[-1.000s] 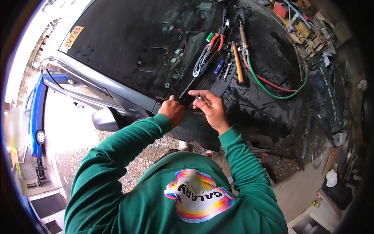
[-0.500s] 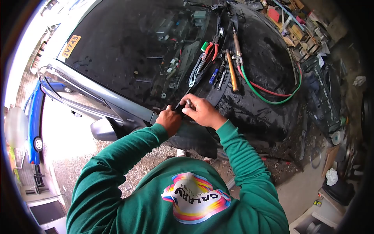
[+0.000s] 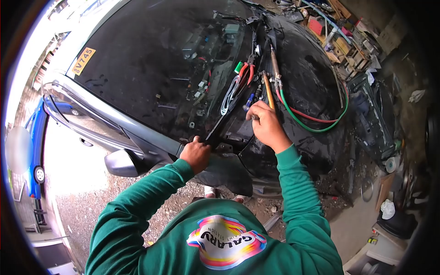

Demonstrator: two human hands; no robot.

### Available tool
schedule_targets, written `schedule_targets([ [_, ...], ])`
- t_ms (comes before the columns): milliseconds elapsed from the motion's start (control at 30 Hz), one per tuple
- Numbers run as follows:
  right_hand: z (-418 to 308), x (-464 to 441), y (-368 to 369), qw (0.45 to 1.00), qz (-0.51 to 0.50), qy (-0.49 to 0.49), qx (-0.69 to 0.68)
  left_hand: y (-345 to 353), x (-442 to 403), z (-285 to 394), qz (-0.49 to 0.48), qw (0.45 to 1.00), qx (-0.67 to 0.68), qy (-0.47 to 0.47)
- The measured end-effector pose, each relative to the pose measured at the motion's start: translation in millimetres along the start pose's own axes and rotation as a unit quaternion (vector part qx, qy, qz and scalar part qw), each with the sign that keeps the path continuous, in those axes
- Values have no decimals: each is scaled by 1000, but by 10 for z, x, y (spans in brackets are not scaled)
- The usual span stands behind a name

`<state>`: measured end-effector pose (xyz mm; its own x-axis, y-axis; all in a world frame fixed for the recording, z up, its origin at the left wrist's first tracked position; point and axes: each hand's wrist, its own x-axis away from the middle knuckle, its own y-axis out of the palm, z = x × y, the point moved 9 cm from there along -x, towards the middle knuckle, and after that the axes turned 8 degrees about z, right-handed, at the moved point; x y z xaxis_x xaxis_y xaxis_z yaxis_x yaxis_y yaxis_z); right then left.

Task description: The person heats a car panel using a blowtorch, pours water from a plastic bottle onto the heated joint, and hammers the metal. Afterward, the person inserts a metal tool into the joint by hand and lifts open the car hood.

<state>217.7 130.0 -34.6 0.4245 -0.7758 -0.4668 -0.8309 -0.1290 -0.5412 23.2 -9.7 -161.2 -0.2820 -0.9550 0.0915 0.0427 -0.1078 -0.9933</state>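
Observation:
My left hand (image 3: 196,154) is closed at the lower corner of the windshield (image 3: 146,87), its fingers on the end of a long black strip (image 3: 222,122) running along the glass edge. Closed too, my right hand (image 3: 269,126) is above the cowl, holding a short dark cylindrical tool (image 3: 255,117) whose kind I cannot make out. Just beyond its fingers lie a blue-handled screwdriver (image 3: 249,101) and a hammer with a wooden handle (image 3: 268,90). Red-handled pliers (image 3: 250,73) and a looped grey cable (image 3: 229,97) rest farther up the cowl.
A gas torch (image 3: 275,64) with red and green hoses (image 3: 316,130) lies across the dark hood (image 3: 305,78). The side mirror (image 3: 122,163) juts out at left. Scrap and boxes (image 3: 343,46) are piled at the right, and a blue car (image 3: 37,146) stands outside.
My right hand has moved right, away from my left hand and toward the tools, carrying the dark tool. My left hand stays at the windshield corner.

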Motion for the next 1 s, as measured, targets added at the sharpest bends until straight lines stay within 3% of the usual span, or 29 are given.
schedule_targets([
  [133, 538, 38, 325, 991, 41, -17, 128, -129, 110, 52, 37, 999, 14, -18],
  [333, 903, 161, 609, 990, 38, -37, 130, 3, 41, 115, 0, 999, -38, -22],
  [467, 964, -102, 296, 957, 109, 34, 266, 167, -19, 23, -48, 997, -13, -58],
  [600, 1282, -283, 216, 900, 48, 208, 380, 24, -52, 167, -70, 995, -74, -17],
  [767, 1818, -365, 201, 882, 74, 246, 395, 142, -127, 162, -126, 984, -114, -52],
  [833, 2010, -315, 212, 892, 32, 327, 309, 201, -120, 167, -129, 984, -117, -45],
  [1000, 1979, -186, -41, 903, 147, 317, 251, 93, -186, 218, -143, 983, -113, -8],
])
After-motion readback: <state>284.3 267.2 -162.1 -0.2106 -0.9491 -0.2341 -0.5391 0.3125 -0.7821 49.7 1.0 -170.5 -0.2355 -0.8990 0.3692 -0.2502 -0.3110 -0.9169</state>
